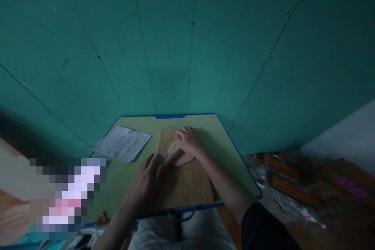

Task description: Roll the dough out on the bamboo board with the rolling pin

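Observation:
A flat, pale sheet of dough (185, 160) lies on a wooden board (187, 191). Across the dough, at a slant, runs a wooden rolling pin (173, 157). My right hand (187, 140) is closed over the pin's far end, near the board's top edge. At the near end, my left hand (148, 174) rests on the pin with its fingers bent around it, beyond the board's left side. Both hands cover the ends of the pin. Part of the dough's far edge is hidden by my right hand.
The board lies on a small pale table (231, 164) with a blue rim, against a green wall (175, 47). Printed paper sheets (124, 144) lie at the table's left. Clear plastic packages (293, 187) and a cardboard box (342, 179) are on the right. A blurred patch covers something at left.

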Tool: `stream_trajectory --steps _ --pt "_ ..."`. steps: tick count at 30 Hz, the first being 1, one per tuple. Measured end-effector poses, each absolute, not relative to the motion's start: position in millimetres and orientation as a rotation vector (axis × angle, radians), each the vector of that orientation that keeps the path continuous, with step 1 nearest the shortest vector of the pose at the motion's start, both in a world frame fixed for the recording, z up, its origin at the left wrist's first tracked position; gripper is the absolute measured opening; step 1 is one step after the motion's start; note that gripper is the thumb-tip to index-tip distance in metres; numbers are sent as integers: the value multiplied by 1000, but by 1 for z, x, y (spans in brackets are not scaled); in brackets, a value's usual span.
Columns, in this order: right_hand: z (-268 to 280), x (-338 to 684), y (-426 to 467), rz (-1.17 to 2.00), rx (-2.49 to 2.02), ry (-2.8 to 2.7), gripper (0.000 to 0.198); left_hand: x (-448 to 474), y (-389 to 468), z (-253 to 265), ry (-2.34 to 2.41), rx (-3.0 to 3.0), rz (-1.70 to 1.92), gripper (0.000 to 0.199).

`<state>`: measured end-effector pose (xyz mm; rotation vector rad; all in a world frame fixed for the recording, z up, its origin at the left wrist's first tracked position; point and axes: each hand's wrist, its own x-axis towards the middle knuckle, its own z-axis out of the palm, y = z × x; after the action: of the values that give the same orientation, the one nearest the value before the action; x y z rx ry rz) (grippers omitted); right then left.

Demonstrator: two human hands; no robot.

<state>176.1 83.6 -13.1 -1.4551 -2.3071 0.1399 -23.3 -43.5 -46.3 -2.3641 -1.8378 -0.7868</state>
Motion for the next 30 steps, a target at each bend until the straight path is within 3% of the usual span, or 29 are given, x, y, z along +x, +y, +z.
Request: stream_trajectory --steps 6,12,30 --pt "-18 186 77 183 -1500 -2395 37 -3 -64 -55 -1616 -2488 -755 46" --pt "-32 223 53 331 -1458 -2288 48 23 -85 -50 -1502 -2400 -632 63" --pt "-42 267 -14 228 -1495 -2168 51 20 -75 -48 -1448 -2318 -544 54"
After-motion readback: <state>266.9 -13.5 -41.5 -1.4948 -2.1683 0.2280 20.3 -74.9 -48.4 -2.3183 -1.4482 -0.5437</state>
